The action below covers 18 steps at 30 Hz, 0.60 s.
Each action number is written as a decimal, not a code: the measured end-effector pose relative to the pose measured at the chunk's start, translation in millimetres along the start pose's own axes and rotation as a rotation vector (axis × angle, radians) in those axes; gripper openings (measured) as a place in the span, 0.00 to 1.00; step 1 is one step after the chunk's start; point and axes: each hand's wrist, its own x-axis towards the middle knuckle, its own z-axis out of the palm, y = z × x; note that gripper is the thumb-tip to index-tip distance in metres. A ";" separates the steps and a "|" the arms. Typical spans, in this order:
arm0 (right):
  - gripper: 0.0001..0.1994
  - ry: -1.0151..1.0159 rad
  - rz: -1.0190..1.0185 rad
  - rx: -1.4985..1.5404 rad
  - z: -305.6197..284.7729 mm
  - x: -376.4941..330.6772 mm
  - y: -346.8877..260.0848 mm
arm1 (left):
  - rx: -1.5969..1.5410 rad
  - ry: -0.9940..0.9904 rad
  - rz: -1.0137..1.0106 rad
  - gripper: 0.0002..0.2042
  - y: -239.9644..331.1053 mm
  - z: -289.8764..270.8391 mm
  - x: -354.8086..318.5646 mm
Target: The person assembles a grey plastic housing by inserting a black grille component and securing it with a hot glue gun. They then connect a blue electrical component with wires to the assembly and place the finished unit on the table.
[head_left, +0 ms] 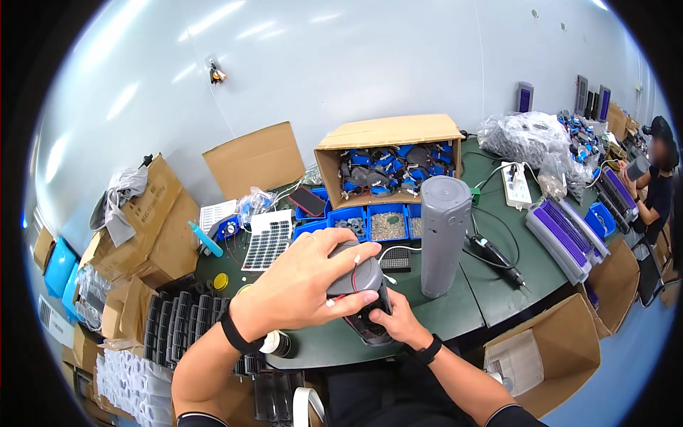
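My left hand [288, 285] is closed over a round grey cap [361, 276], its fingers spread round the rim. A thin red wire and small white connectors show beside those fingers. Just below, my right hand [404, 322] grips a dark plastic housing [370, 331], thumb on its upper edge. Cap and housing are close together; whether they are joined I cannot tell. To the right of my hands a tall grey cylindrical housing [445, 242] stands upright on the green table [441, 320].
Behind stands an open carton [388, 128] of blue and grey parts. Blue bins [348, 224] of small parts sit before it. An electric screwdriver [494, 260] lies at right, near purple-and-grey units [565, 235]. Dark ribbed parts [188, 320] are stacked left. A co-worker [658, 178] sits far right.
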 end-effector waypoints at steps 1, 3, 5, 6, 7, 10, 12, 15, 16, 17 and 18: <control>0.31 -0.001 0.003 -0.001 -1.9 -0.2 2.2 | 0.040 0.009 0.003 0.31 2.7 2.4 0.2; 0.31 -0.004 0.010 -0.003 -3.8 -0.3 6.1 | 0.095 0.027 0.016 0.33 3.5 6.6 -1.4; 0.32 0.001 -0.004 -0.012 -2.7 0.3 4.5 | 0.063 0.026 -0.005 0.33 3.6 9.6 -3.6; 0.32 0.002 -0.011 -0.014 -1.3 0.8 2.6 | 0.048 0.025 -0.018 0.33 3.8 9.9 -4.5; 0.33 0.000 -0.010 -0.010 -0.1 1.0 0.9 | 0.032 0.016 -0.026 0.33 2.7 9.7 -5.2; 0.34 -0.007 -0.012 -0.008 0.1 1.0 -1.8 | 0.021 0.023 -0.024 0.33 0.7 12.5 -7.0; 0.35 -0.018 -0.023 -0.011 -1.9 0.5 -1.6 | 0.072 0.070 0.005 0.32 7.3 19.6 -8.5; 0.38 -0.054 0.001 -0.010 -3.5 1.1 1.3 | -0.033 0.059 -0.034 0.30 7.5 17.5 -11.8; 0.39 -0.022 -0.027 -0.029 -1.2 1.0 -0.3 | -0.088 0.066 -0.041 0.30 5.1 17.5 -13.2; 0.40 0.009 -0.057 -0.046 2.5 1.1 -3.1 | -0.122 0.070 -0.053 0.29 5.0 17.3 -12.9; 0.41 0.033 -0.089 -0.060 6.5 2.8 -5.9 | -0.126 0.087 -0.070 0.29 6.5 17.4 -14.2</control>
